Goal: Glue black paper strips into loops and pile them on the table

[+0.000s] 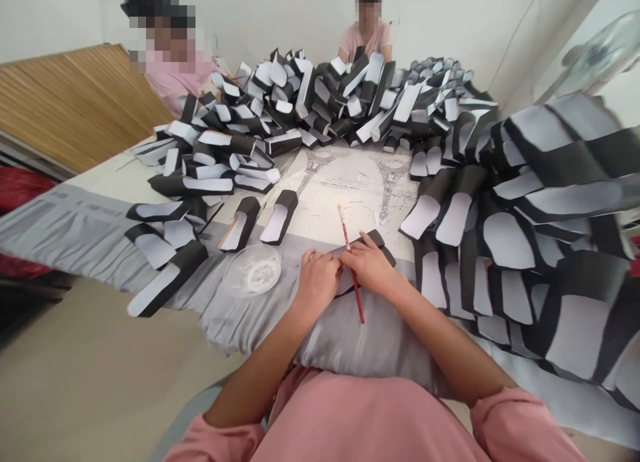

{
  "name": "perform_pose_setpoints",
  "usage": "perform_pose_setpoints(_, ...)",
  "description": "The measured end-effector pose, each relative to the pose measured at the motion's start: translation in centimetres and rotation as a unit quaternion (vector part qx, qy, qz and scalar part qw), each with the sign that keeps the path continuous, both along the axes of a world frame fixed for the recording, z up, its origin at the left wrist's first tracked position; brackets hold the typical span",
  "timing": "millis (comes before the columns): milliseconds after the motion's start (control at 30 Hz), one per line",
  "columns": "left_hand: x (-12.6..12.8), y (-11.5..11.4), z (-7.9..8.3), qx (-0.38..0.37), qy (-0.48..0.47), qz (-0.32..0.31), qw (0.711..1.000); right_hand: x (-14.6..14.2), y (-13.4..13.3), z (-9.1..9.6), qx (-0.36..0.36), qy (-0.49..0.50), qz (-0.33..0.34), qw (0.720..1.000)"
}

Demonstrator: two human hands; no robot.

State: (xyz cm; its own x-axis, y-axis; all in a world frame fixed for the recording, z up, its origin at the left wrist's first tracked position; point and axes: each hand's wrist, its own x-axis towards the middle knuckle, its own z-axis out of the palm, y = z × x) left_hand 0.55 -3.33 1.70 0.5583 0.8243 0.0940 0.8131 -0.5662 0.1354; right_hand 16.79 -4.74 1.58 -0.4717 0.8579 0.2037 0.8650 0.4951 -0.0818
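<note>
My left hand (318,277) and my right hand (371,263) meet at the table's near edge, both pressing on a black folded paper piece (376,241) that lies under them. My right hand also grips a thin red brush (351,262), its tip pointing away from me and its handle toward me. My left hand's fingers are curled onto the near end of the black piece. A shallow clear dish (253,269) with white paste sits just left of my left hand.
Large heaps of black and white folded pieces (320,95) cover the far side and the right side (550,215) of the table. Two people sit beyond the pile. A printed sheet with tower drawings (350,189) lies in the middle. Grey cloth (75,229) drapes the near edge.
</note>
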Motion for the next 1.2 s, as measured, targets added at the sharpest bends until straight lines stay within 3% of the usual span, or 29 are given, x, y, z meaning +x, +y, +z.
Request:
perform_pose_setpoints(267, -0.8, -1.6, 0.1, 0.008, 0.018, 0.004, 1.0, -0.1, 0.0, -0.1, 0.014, -0.045, 0.023, 0.999)
perform_pose_setpoints(633, -1.4, -2.1, -0.9, 0.036, -0.032, -0.005, 0.999, -0.6, -0.7, 0.1, 0.008, -0.09, 0.049, 0.995)
perform_pose_setpoints(833, -2.6, -3.0, -0.7, 0.035, -0.14, 0.004, 0.99, -0.9, -0.9, 0.0, 0.016, -0.087, 0.049, 0.995)
perform_pose_setpoints(1000, -2.8, -5.1, 0.0, -0.115, -0.293, -0.006, 0.949, -1.1, -0.9, 0.6, -0.001, -0.094, 0.039, 0.995)
perform_pose_setpoints(1067, -2.6, -5.7, 0.1, -0.17, -0.303, -0.015, 0.938, -1.3, -0.8, 0.9, -0.01, -0.089, 0.034, 0.995)
perform_pose_setpoints(1200, -1.8, -6.0, 0.2, -0.206, -0.312, -0.011, 0.927, -1.6, -0.7, 1.5, -0.029, -0.074, 0.017, 0.997)
